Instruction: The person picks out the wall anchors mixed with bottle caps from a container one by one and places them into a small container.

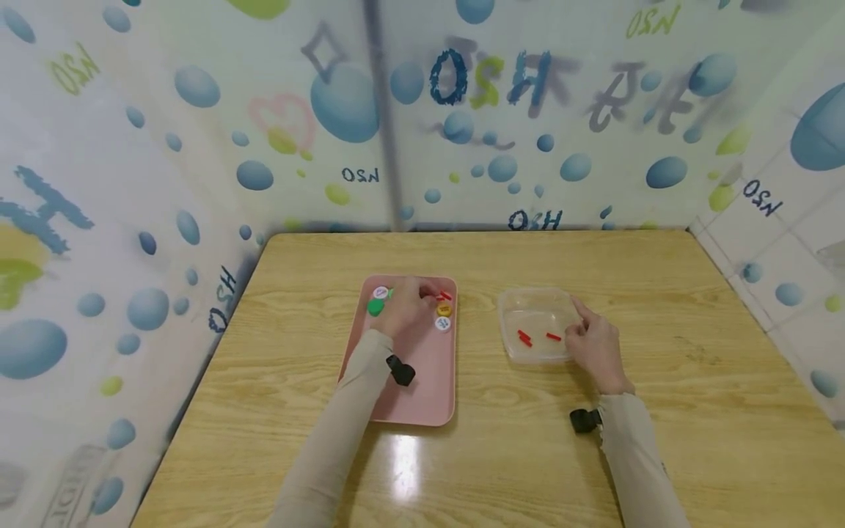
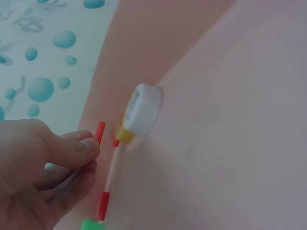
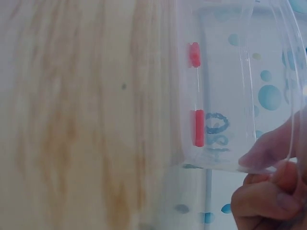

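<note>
Over the far end of a pink tray [image 1: 416, 396], my left hand [image 1: 404, 306] pinches a short red stick [image 2: 100, 132] between thumb and fingers. Other red sticks [image 2: 103, 206] lie in the tray just beyond those fingertips. Close by are a yellow cap [image 1: 444, 310] and a white cap [image 1: 443, 323]. On the tray's far left are a green cap [image 1: 375, 307] and another white cap [image 1: 381, 292]; the hand partly hides something green there. My right hand [image 1: 597, 348] grips the right side of a clear plastic container [image 1: 538, 302], with several red sticks [image 3: 199, 128] on its floor.
Tray and container stand side by side on a wood-grain table [image 1: 508, 455], a strip of tabletop between them. Beyond the table's far edge rises a wall [image 1: 449, 176] patterned with blue drops. Each wrist wears a small black camera [image 1: 584, 420].
</note>
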Tool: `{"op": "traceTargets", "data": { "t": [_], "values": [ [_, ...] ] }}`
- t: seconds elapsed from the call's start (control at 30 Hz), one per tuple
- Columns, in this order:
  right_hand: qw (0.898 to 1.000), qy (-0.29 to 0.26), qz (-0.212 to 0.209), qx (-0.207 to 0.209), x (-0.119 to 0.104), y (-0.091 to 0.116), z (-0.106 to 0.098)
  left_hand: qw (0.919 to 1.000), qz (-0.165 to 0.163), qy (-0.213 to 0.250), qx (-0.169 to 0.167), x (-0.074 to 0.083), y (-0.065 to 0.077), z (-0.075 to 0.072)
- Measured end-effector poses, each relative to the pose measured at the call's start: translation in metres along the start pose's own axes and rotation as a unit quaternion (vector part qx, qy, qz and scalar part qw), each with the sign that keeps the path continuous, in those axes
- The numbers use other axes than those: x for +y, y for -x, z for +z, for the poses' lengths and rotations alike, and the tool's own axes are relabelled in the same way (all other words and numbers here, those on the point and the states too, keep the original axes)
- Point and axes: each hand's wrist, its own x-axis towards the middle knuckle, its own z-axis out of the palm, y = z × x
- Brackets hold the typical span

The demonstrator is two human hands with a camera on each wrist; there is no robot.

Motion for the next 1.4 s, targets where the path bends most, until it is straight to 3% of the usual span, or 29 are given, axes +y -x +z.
{"op": "traceTargets", "data": {
  "t": [0.2,0.5,0.73,0.9,1.13,1.4],
  "values": [
    [1.0,0.007,-0.001,0.001,0.002,0.0,0.002,0.9976,-0.018,0.066,-0.005,0.006,0.009,-0.01],
    [1.0,0.008,0.003,-0.004,0.003,0.0,0.003,0.9959,0.001,0.088,0.019,0.006,0.02,-0.02],
    [1.0,0.021,0.003,0.0,0.003,-0.001,0.003,0.9937,0.019,0.11,0.009,0.007,0.021,-0.021],
    [1.0,0.022,0.007,-0.003,0.002,0.0,0.002,0.994,0.031,0.102,0.023,0.007,0.023,-0.02],
    [1.0,0.022,0.011,-0.008,0.001,0.002,0.002,0.9944,0.015,0.102,0.023,0.007,0.026,-0.019],
    [1.0,0.026,0.007,-0.001,0.001,-0.001,0.002,0.9955,0.02,0.087,0.029,0.015,0.024,-0.024]
  ]
}}
